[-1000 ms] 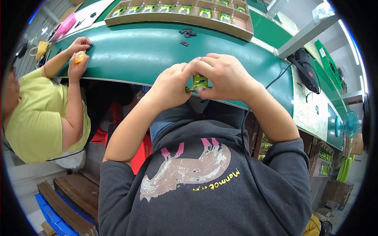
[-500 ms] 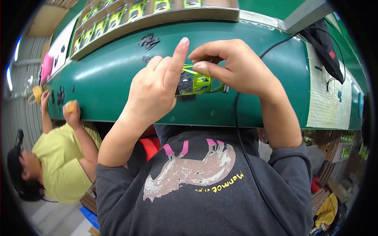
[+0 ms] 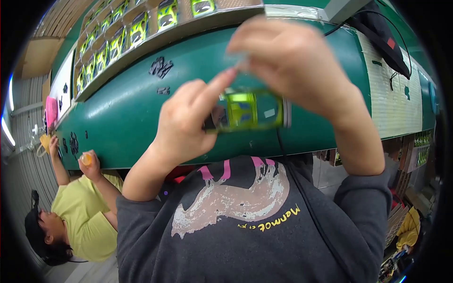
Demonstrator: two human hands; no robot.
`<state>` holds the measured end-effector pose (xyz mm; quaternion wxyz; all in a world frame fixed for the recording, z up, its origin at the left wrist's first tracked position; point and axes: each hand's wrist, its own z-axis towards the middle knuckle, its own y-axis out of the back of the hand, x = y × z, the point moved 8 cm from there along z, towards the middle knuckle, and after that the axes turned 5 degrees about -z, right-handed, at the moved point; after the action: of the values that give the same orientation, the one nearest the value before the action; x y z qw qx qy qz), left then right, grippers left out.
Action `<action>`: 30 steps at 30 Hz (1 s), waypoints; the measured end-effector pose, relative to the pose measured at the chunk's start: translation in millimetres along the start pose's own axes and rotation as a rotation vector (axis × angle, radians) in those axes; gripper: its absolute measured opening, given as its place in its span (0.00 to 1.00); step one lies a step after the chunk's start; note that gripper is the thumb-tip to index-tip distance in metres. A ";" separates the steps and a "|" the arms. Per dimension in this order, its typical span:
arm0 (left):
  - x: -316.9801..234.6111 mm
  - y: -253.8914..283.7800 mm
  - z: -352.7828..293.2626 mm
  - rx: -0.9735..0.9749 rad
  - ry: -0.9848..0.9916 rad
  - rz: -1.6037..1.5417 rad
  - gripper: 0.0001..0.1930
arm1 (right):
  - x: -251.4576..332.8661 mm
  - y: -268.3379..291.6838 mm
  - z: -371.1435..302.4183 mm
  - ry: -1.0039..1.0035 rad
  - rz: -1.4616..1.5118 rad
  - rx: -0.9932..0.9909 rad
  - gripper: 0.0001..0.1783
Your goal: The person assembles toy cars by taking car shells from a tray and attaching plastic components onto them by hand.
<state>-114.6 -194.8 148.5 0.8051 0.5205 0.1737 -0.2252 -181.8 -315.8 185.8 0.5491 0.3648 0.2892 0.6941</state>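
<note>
The right hand is rising from the lime-green toy car, where its thumb was overlapping the body half a second ago, so the holding is seemingly falling to the left hand alone. The left fingers are gripping the car's left end, with the index finger stretching toward the right fingertips. The right fingers are bunching there, too blurred to tell whether they are pinching anything. The car is lying sideways over the counter, right of the loose black pieces.

Handled green toy car: one; divided cardboard tray: one; co-worker: one.
</note>
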 end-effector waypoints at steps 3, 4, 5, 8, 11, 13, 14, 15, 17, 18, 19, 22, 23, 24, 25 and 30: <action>18.4 22.4 -4.4 -0.243 0.203 0.109 0.23 | 3.6 35.3 -4.3 -0.154 0.116 -0.247 0.10; 23.8 29.8 -6.8 -0.308 0.223 0.127 0.22 | 12.9 30.3 -3.8 -0.162 0.188 -0.191 0.09; 27.6 35.1 -9.1 -0.339 0.252 0.116 0.22 | 25.2 14.2 -3.2 -0.160 0.243 -0.121 0.09; 31.7 42.1 -15.2 -0.436 0.243 0.143 0.22 | 45.2 -19.2 -7.0 -0.056 0.048 -0.083 0.13; 36.8 53.9 -24.3 -0.507 0.270 0.139 0.22 | 55.3 -26.6 -4.8 -0.053 -0.021 -0.063 0.23; 40.6 59.7 -29.6 -0.529 0.353 0.098 0.22 | 62.8 -29.0 -1.2 -0.034 -0.087 -0.050 0.24; 42.1 59.8 -32.1 -0.532 0.362 0.094 0.22 | 67.3 -28.9 1.1 -0.020 -0.159 -0.049 0.25; 40.0 62.9 -33.4 -0.556 0.319 0.165 0.23 | 72.5 -28.0 5.4 -0.023 -0.163 -0.063 0.24; 19.0 73.1 -20.0 -0.666 0.310 0.128 0.12 | 75.2 -34.0 10.2 -0.053 -0.158 -0.047 0.22; 21.6 71.0 -22.0 -0.671 0.313 0.124 0.12 | 76.4 -37.0 12.4 -0.079 -0.146 -0.040 0.20; 23.6 69.4 -25.0 -0.704 0.293 0.162 0.15 | 80.9 -39.3 13.6 -0.075 -0.148 -0.035 0.20; 36.3 68.1 -35.7 -0.736 0.352 0.175 0.16 | 83.8 -46.3 8.9 -0.211 -0.069 0.020 0.18; 44.2 63.1 -44.9 -0.733 0.288 0.267 0.19 | 86.5 -48.7 6.9 -0.235 -0.011 0.036 0.17; 48.5 59.3 -50.0 -0.730 0.220 0.355 0.22 | 85.0 -52.8 5.9 -0.260 0.041 0.051 0.17; 50.9 64.0 -56.9 -0.785 0.224 0.343 0.22 | 75.8 -58.6 5.8 -0.286 0.195 0.040 0.17; 104.1 119.6 -129.9 -1.232 0.505 0.220 0.18 | 23.1 -93.1 31.1 -0.320 0.374 0.046 0.16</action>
<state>31.8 -52.0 134.2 0.9079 0.0174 0.3990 0.1271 -107.8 -271.9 133.2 0.4414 0.5298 0.1416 0.7102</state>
